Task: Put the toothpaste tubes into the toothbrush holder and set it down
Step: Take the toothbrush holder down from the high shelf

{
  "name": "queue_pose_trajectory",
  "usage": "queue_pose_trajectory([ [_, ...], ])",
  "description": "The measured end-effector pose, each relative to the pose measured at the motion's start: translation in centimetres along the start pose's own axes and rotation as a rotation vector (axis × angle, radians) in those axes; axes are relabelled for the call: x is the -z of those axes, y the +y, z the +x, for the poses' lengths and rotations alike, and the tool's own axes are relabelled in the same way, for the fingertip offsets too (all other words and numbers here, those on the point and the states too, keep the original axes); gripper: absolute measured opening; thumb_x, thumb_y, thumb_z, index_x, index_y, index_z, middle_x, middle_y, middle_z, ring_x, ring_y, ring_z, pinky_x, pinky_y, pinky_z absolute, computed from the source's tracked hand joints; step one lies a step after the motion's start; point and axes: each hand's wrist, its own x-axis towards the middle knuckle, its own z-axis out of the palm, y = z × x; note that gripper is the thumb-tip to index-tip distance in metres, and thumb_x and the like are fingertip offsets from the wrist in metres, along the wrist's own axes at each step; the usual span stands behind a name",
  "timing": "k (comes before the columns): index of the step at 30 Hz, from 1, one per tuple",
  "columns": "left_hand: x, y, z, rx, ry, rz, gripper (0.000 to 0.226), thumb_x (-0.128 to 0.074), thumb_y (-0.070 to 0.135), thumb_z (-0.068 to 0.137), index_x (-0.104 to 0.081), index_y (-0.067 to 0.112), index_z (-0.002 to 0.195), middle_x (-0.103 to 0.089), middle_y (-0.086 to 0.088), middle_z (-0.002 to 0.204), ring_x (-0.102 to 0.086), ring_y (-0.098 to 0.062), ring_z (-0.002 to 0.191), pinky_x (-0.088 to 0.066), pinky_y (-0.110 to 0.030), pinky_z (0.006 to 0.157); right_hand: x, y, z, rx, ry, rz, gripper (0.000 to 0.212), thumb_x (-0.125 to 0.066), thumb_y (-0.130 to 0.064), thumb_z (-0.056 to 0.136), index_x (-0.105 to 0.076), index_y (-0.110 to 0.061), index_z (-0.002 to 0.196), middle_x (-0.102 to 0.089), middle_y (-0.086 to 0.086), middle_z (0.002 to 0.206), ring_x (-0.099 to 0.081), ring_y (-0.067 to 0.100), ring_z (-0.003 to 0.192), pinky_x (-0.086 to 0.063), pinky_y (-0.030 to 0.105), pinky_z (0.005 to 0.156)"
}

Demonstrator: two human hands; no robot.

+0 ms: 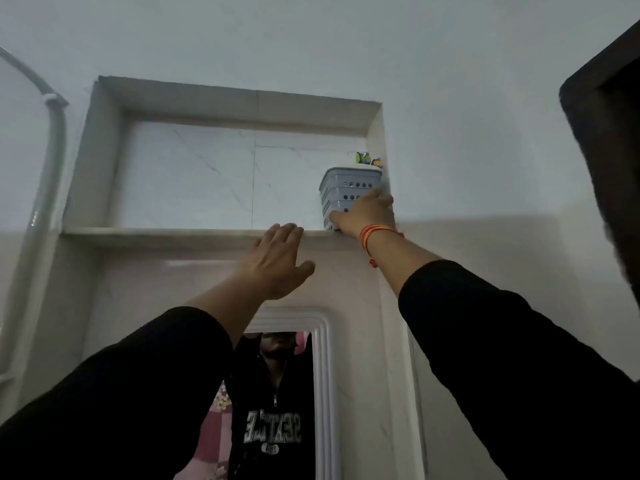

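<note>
Head view: right hand (367,213) grips holder (343,192) on ledge (166,233); left hand (277,261) spread, empty; tubes (369,159) mostly hidden.

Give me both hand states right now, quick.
Left hand: open, empty, fingers at the niche ledge.
Right hand: closed on the grey toothbrush holder, which stands at the ledge's right end.

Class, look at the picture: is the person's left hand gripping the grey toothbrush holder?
No. The left hand rests open on the ledge, apart from the toothbrush holder, which only the right hand grips.
</note>
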Motion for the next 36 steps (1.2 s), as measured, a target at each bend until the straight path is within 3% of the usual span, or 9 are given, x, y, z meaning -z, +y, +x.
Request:
queue_pose_trajectory([
  [5, -2.7, -1.4, 0.2, -0.014, 0.026, 0.072, 0.088, -0.041, 0.061, 0.097, 0.003, 0.024, 0.165, 0.006, 0.007, 0.172, 0.013, -0.019, 0.159, -0.009, -0.046, 0.128, -1.9, 0.3, 1.5, -0.071, 0.052, 0.053, 0.127, -0.076, -0.065, 0.041, -0.022, -0.009, 0.142, -0.046, 0.018, 0.131, -0.052, 0.036, 0.116, -0.05, 0.048, 0.096],
  [9, -2.6, -1.9, 0.1, -0.044, 0.025, 0.072, 0.09, -0.042, 0.061, 0.097, 0.005, 0.026, 0.164, 0.009, 0.01, 0.172, 0.016, -0.016, 0.158, -0.011, -0.048, 0.128, -1.7, 0.0, 0.9, -0.093, 0.164, 0.156, 0.12, -0.077, -0.065, 0.029, -0.037, -0.01, 0.128, -0.056, 0.011, 0.119, -0.059, 0.03, 0.104, -0.055, 0.045, 0.086],
  [11, -2.4, -1.9, 0.0, -0.05, 0.003, 0.043, 0.09, -0.043, 0.061, 0.097, 0.004, 0.026, 0.164, 0.01, 0.01, 0.172, 0.018, -0.015, 0.158, -0.011, -0.048, 0.128, -1.0, -0.4, 0.3, -0.091, 0.175, 0.207, 0.114, -0.077, -0.066, 0.029, -0.04, -0.011, 0.121, -0.057, 0.008, 0.115, -0.059, 0.028, 0.1, -0.055, 0.041, 0.082],
  [15, -1.6, -1.5, -0.5, -0.044, -0.027, -0.02, 0.087, -0.043, 0.06, 0.099, -0.001, 0.022, 0.165, 0.01, 0.009, 0.172, 0.018, -0.016, 0.158, -0.01, -0.048, 0.128, 1.1, -1.1, -1.4, -0.087, 0.11, 0.238, 0.114, -0.081, -0.063, 0.039, -0.034, -0.011, 0.128, -0.049, 0.01, 0.119, -0.051, 0.025, 0.093, -0.043, 0.033, 0.068],
  [20, -0.4, -1.0, -1.8, -0.02, -0.058, -0.13, 0.085, -0.045, 0.057, 0.1, -0.009, 0.017, 0.165, -0.001, 0.003, 0.173, 0.005, -0.017, 0.16, -0.01, -0.042, 0.129, 4.0, -1.3, -3.9, -0.055, 0.075, 0.274, 0.113, -0.083, -0.059, 0.044, -0.031, -0.008, 0.131, -0.044, 0.012, 0.125, -0.054, 0.032, 0.112, -0.048, 0.037, 0.08],
  [27, -0.1, 0.1, -6.0, -0.026, -0.059, -0.245, 0.078, -0.051, 0.053, 0.099, -0.026, 0.012, 0.161, -0.021, -0.005, 0.169, -0.018, -0.024, 0.157, -0.023, -0.042, 0.125, 6.1, 0.0, -10.5, -0.03, 0.022, 0.315, 0.116, -0.087, -0.054, 0.044, -0.03, -0.007, 0.134, -0.044, 0.012, 0.129, -0.052, 0.029, 0.115, -0.05, 0.038, 0.091],
  [31, -1.6, 0.3, -10.4, -0.007, -0.102, -0.31, 0.074, -0.052, 0.051, 0.099, -0.03, 0.014, 0.159, -0.027, -0.004, 0.166, -0.026, -0.023, 0.153, -0.028, -0.041, 0.123, 5.2, 2.5, -15.5, -0.058, -0.019, 0.352, 0.12, -0.088, -0.057, 0.031, -0.032, -0.011, 0.127, -0.052, 0.007, 0.122, -0.057, 0.025, 0.111, -0.055, 0.04, 0.092],
  [36, -4.3, -0.4, -17.5, 0.012, -0.209, -0.366, 0.067, -0.048, 0.055, 0.093, -0.044, 0.022, 0.15, -0.04, -0.001, 0.159, -0.045, -0.024, 0.143, -0.04, -0.046, 0.116, 3.2, 6.5, -22.9, -0.096, -0.108, 0.355, 0.111, -0.091, -0.055, 0.038, -0.031, -0.013, 0.121, -0.053, -0.001, 0.113, -0.057, 0.02, 0.105, -0.052, 0.03, 0.084],
])
